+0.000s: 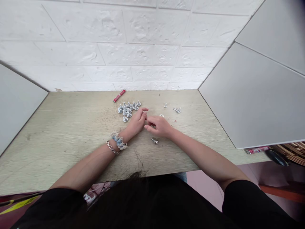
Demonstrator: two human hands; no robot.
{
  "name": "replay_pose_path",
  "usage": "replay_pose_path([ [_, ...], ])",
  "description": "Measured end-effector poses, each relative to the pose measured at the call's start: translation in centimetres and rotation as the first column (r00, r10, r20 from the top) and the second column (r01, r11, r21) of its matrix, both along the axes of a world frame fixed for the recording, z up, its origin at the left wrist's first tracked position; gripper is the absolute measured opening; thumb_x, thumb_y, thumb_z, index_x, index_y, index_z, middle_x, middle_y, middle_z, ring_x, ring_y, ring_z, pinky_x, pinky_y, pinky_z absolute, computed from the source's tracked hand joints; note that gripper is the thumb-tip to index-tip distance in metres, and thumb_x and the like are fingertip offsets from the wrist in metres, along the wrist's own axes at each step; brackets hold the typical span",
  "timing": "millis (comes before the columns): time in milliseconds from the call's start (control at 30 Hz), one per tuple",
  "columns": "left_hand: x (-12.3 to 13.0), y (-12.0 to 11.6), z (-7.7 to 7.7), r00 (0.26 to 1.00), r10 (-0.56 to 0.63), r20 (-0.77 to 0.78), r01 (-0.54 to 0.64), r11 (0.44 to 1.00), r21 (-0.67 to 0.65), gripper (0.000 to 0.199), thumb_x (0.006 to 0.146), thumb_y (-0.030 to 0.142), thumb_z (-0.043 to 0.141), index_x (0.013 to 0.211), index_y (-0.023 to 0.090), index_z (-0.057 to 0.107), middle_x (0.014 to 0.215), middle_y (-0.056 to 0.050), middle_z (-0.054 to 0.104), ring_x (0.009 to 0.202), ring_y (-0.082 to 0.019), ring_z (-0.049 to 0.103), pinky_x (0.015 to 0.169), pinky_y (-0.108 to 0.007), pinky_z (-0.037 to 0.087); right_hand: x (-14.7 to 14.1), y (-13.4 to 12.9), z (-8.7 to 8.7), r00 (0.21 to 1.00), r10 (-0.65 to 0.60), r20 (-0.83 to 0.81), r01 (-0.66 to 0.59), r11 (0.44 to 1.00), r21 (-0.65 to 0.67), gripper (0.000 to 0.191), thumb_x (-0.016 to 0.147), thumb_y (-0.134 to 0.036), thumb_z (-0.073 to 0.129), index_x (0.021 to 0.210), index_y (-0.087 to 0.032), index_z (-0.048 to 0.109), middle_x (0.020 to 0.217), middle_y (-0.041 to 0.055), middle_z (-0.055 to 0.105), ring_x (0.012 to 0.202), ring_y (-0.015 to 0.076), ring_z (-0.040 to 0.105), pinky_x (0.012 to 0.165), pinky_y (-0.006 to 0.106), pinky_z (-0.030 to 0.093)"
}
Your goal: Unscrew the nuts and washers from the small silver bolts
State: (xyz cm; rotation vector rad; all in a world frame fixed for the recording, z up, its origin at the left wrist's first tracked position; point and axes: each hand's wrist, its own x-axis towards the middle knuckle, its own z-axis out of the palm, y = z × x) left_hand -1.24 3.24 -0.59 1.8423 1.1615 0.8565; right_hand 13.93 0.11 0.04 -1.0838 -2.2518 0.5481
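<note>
My left hand and my right hand meet over the middle of the table, fingertips close together. The left fingers are curled around something too small to make out. My right hand has its thumb and fingers apart, and I see nothing between them. Several upright bolts with washers stand grouped beyond my left hand. One bolt lies on its side below my right hand. A flat washer is just past my right knuckles.
Toward the right are a small bolt, a nut and a bolt with a washer. A red tube lies near the white brick wall. Grey panels flank the table.
</note>
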Motion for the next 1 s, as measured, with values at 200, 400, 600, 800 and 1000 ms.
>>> replay_pose_path([
  [200, 0.2, -0.1, 0.3, 0.985, 0.044, 0.165, -0.014, 0.984, -0.178, 0.024, 0.09, 0.029, 0.036, 0.106, 0.019, 0.05, 0.071, 0.003, 0.048, 0.055, -0.008, 0.044, 0.052, -0.022, 0.038, -1.1, -1.6, 1.3, 0.914, 0.234, 0.33, -0.212, 0.972, -0.101, 0.053, 0.064, -0.069, 0.06, 0.078, -0.018, 0.051, 0.078, 0.0048, 0.059, 0.067, 0.0159, 0.049, 0.056, 0.026, 0.028],
  [400, 0.3, -0.3, 0.7, 0.986, 0.041, 0.163, -0.009, 0.982, -0.191, 0.02, 0.089, 0.028, 0.04, 0.1, 0.019, 0.053, 0.072, 0.003, 0.049, 0.053, -0.007, 0.045, 0.049, -0.02, 0.038, -1.4, -2.0, 1.3, 0.859, 0.217, 0.463, -0.19, 0.976, -0.105, 0.051, 0.071, -0.065, 0.056, 0.083, -0.016, 0.057, 0.085, 0.0089, 0.064, 0.072, 0.0198, 0.056, 0.056, 0.028, 0.028],
  [600, 0.3, -0.2, 0.6, 0.983, 0.031, 0.181, 0.007, 0.978, -0.207, 0.019, 0.089, 0.026, 0.039, 0.098, 0.018, 0.053, 0.072, 0.003, 0.048, 0.054, -0.007, 0.045, 0.051, -0.02, 0.04, -1.5, -1.6, 1.0, 0.857, 0.143, 0.495, -0.123, 0.99, -0.073, 0.044, 0.08, -0.057, 0.051, 0.089, -0.015, 0.06, 0.083, 0.0107, 0.066, 0.068, 0.0198, 0.059, 0.056, 0.028, 0.03],
  [800, 0.2, 0.0, 0.4, 0.983, 0.024, 0.184, 0.014, 0.98, -0.199, 0.019, 0.087, 0.027, 0.041, 0.097, 0.018, 0.053, 0.071, 0.003, 0.049, 0.055, -0.008, 0.045, 0.053, -0.021, 0.039, -1.7, -1.5, 0.3, 0.876, 0.064, 0.478, -0.047, 0.998, -0.046, 0.026, 0.088, -0.036, 0.046, 0.088, -0.015, 0.061, 0.078, 0.0097, 0.066, 0.063, 0.0169, 0.056, 0.055, 0.027, 0.029],
  [1000, 0.2, 0.0, 0.7, 0.969, 0.045, 0.242, 0.004, 0.98, -0.199, 0.018, 0.085, 0.027, 0.042, 0.096, 0.017, 0.052, 0.067, 0.003, 0.048, 0.057, -0.009, 0.046, 0.055, -0.022, 0.039, -1.3, -0.5, -0.4, 0.994, -0.108, 0.0, 0.107, 0.986, -0.13, 0.017, 0.084, -0.03, 0.047, 0.076, -0.017, 0.053, 0.071, 0.0001, 0.059, 0.059, 0.01, 0.047, 0.059, 0.024, 0.032],
])
